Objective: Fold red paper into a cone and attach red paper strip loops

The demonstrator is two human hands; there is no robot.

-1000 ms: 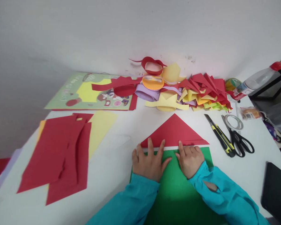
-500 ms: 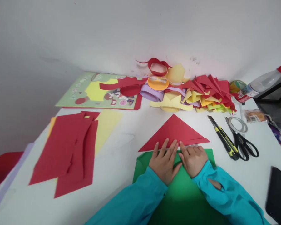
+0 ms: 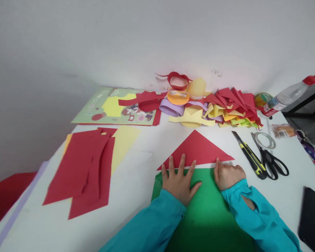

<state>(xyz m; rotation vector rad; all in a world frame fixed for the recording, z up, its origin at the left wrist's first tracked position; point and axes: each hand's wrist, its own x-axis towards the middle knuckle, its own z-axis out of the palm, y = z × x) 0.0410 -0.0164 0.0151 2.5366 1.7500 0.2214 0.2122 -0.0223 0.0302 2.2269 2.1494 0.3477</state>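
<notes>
Two hands, your left hand point(image 3: 179, 182) spread, right hand point(image 3: 229, 176) curled, press the red paper triangle point(image 3: 195, 147). Likely light, easily creased; hold its long edge.

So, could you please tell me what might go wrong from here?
The red paper triangle might crease unevenly: its layers look slightly offset near the right corner, beside the right hand. It could also slip if the spread left hand presses too lightly along its lower edge. The black-and-yellow utility knife, its blade apparently out, lies to the right, where the right hand might brush it.
</notes>
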